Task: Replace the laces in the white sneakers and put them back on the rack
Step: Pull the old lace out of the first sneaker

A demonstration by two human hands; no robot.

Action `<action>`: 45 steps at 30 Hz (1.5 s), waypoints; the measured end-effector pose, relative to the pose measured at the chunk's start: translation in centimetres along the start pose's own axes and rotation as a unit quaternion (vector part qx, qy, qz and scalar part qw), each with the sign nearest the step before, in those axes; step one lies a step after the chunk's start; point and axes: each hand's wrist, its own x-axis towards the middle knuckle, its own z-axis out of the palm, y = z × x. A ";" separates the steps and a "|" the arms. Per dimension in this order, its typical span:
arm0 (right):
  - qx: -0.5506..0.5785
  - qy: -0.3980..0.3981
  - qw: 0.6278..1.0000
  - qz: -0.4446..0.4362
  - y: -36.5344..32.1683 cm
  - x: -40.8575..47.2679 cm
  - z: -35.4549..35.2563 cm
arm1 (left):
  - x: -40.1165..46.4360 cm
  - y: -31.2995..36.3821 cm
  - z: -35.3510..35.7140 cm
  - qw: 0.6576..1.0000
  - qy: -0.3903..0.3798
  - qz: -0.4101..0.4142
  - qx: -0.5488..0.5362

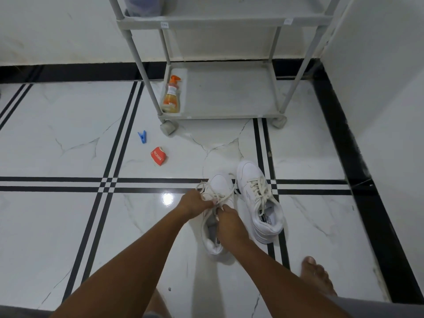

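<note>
Cream lace (214, 191) looks limp and slippery; left hand (195, 200) and right hand (227, 220) pinch it, best gripped near its ends, over the light sneaker (219, 182).

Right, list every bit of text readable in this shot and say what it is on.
"NESCAFE" on the crumpled red packet lying on the floor.
Spray bottle label: too blurred to read.
Tongue label of the right sneaker: too small to read.
Two small stickers on the rack rail: illegible.
</note>
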 end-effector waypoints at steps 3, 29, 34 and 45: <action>-0.014 0.004 1.000 -0.011 -0.1 -0.1 -0.3 | 0.2 -0.8 0.6 0.999 0.016 0.023 0.045; -0.021 -0.006 0.999 -0.038 0.2 0.1 -0.9 | -0.2 -0.8 -1.1 0.999 0.001 0.009 -0.040; -0.010 0.000 0.999 -0.037 0.3 0.4 -0.9 | 0.5 -0.5 -2.5 0.985 0.150 0.042 -0.069; -0.009 -0.012 1.000 -0.019 0.3 0.5 -0.9 | -0.4 -0.9 0.9 0.997 0.022 0.057 0.036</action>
